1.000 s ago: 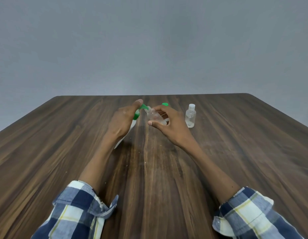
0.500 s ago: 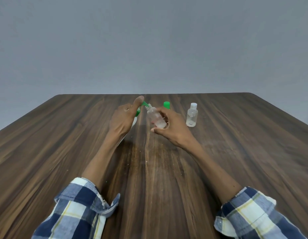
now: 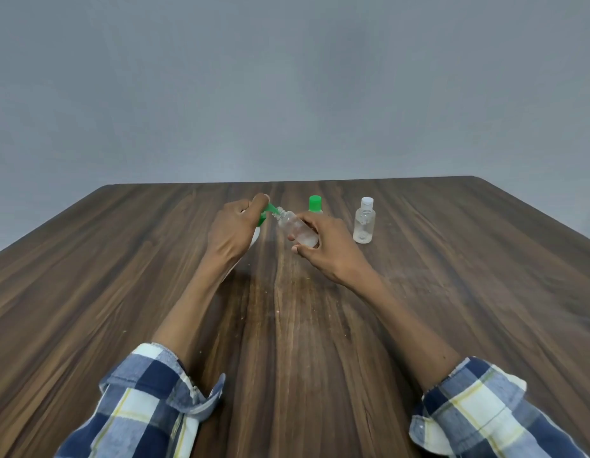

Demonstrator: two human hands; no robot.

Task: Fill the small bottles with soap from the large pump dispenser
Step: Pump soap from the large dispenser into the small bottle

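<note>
At mid-table, the right hand [image 3: 326,246] pinches the small clear plastic bottle [image 3: 297,229], tilted, its mouth at the green pump nozzle [image 3: 271,209]. The left hand [image 3: 235,231] curls over the white dispenser [image 3: 254,238]. Press slowly, keeping mouth and nozzle aligned.

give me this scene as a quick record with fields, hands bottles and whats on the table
left hand: left hand on the large white pump dispenser with green pump head, thumb on top of the pump
right hand: right hand grips the small clear uncapped plastic bottle
held bottle: tilted, neck at the green spout
capped bottle: small clear bottle with white cap, upright, right of the hands, untouched
green-capped bottle: green cap shows behind the right hand, body hidden
surface: dark wooden table
sleeves: blue and white plaid, rolled up
</note>
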